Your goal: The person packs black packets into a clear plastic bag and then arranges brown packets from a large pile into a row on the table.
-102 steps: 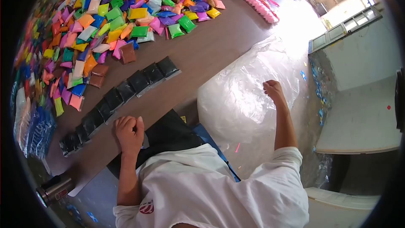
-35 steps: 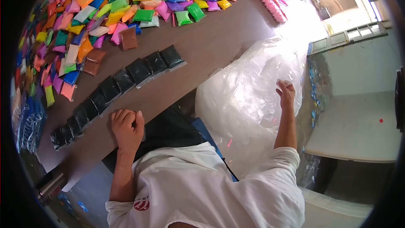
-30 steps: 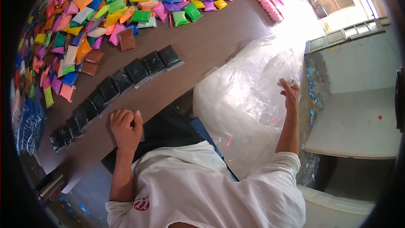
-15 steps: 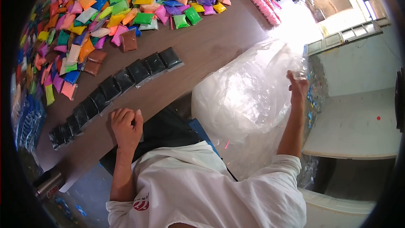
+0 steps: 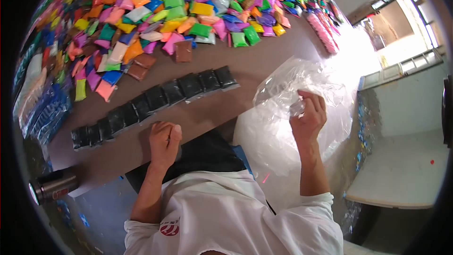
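Note:
My left hand (image 5: 165, 144) rests with curled fingers at the table's front edge, just below a row of black packets (image 5: 155, 98). The packets lie side by side in a slightly curved line. On the right, my right hand (image 5: 309, 115) grips a bunched part of clear plastic at the large transparent plastic bag (image 5: 273, 137). The bag bulges beside the table's right end, and part of it lies over the table corner. Whether anything is inside my left hand's curled fingers is hidden.
Many colourful packets (image 5: 174, 12) are heaped across the back of the table (image 5: 198, 118). Pink packets (image 5: 322, 33) lie in a strip at the back right. A metal flask (image 5: 54, 187) stands at the lower left. A window is at the upper right.
My right hand has moved left and down towards the table, drawing clear plastic with it. The view has shifted, so the table and packets appear farther right. My left hand stays curled near the edge.

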